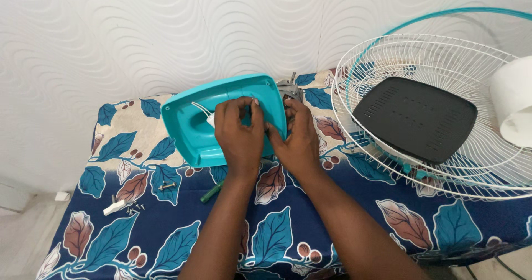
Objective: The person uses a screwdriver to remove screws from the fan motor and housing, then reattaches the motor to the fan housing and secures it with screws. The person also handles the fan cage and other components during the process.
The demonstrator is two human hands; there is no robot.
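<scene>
White wave-textured wall behind; blue leaf-print cloth (166, 230) covers table. We see white wire fan grille (443, 147) lying flat at right, black vented panel (415, 119) resting inside. Turquoise plastic fan housing (194, 130) tilts up at centre, steadied for access. Our left hand (239, 136) pinches its rim, fingers narrow; right hand (299, 141) braces side by grey motor (289, 89). Green screwdriver (210, 192), loose screws (134, 207) parked nearby.

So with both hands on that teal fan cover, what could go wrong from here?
The white wire inside the teal cover sits by the left hand and might get pinched or tugged. The loose screws near the table's left edge could roll off. The right hand works close to the exposed motor, where edges might nick fingers.
</scene>
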